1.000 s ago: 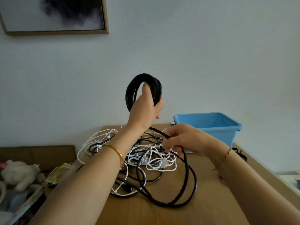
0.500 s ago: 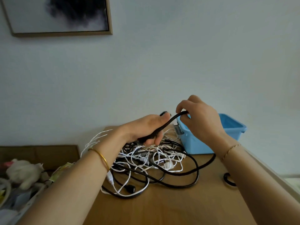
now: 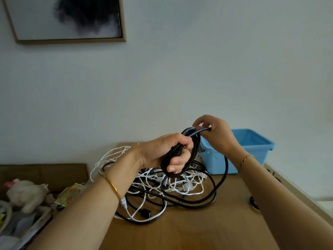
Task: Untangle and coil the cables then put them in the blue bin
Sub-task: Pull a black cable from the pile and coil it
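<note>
The left hand (image 3: 167, 154) is gripping a part-wound coil of thick black cable (image 3: 195, 150), the right hand (image 3: 214, 134) pinching its loose run just above. Plenty is waiting: white and black cords (image 3: 171, 184) are lying tangled on the wooden bench (image 3: 198, 231), nothing showing inside the blue plastic bin (image 3: 216, 163).

Framed picture (image 3: 66, 18) on wall, white plush toy (image 3: 25, 195), wooden table (image 3: 198, 231)

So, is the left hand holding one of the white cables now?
No, the left hand grips the black cable coil, while the white cables lie on the table.
</note>
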`<state>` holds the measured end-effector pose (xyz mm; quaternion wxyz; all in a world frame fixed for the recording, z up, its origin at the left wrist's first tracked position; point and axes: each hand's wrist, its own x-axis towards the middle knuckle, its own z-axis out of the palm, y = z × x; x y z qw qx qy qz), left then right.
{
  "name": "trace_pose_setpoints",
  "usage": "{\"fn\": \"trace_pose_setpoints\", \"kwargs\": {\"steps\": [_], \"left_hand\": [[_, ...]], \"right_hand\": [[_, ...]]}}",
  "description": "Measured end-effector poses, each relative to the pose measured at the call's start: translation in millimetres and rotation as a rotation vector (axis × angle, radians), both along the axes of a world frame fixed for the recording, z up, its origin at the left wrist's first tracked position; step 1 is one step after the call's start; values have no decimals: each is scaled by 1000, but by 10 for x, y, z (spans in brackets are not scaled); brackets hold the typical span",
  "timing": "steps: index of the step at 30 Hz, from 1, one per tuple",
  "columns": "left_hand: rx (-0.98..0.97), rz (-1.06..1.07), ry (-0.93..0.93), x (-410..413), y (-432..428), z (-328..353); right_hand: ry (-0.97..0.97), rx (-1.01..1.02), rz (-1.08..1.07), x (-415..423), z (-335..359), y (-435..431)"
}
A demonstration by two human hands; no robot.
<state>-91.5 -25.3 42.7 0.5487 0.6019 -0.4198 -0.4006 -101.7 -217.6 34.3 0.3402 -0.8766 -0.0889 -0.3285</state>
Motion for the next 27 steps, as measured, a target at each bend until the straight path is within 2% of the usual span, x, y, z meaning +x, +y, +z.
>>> {"fn": "trace_pose_setpoints", "kwargs": {"steps": [6, 12, 16, 19, 22, 25, 27], "left_hand": [[46, -41, 177, 27, 0, 10], [-22, -181, 355, 83, -38, -73], [-217, -269, 516, 78, -66, -43], [-376, -194, 579, 93, -58, 53], [-497, -105, 588, 142, -64, 106], [-503, -120, 642, 169, -70, 118], [-453, -139, 661, 168, -65, 105]], "right_hand": [[-144, 99, -113, 34, 72, -11], [66, 127, -14, 77, -6, 53], [48, 227, 41, 51, -130, 83], [55, 281, 32, 17, -329, 131], [162, 353, 142, -20, -518, 203], [266, 469, 242, 17, -607, 163], [194, 569, 153, 46, -567, 118]]}}
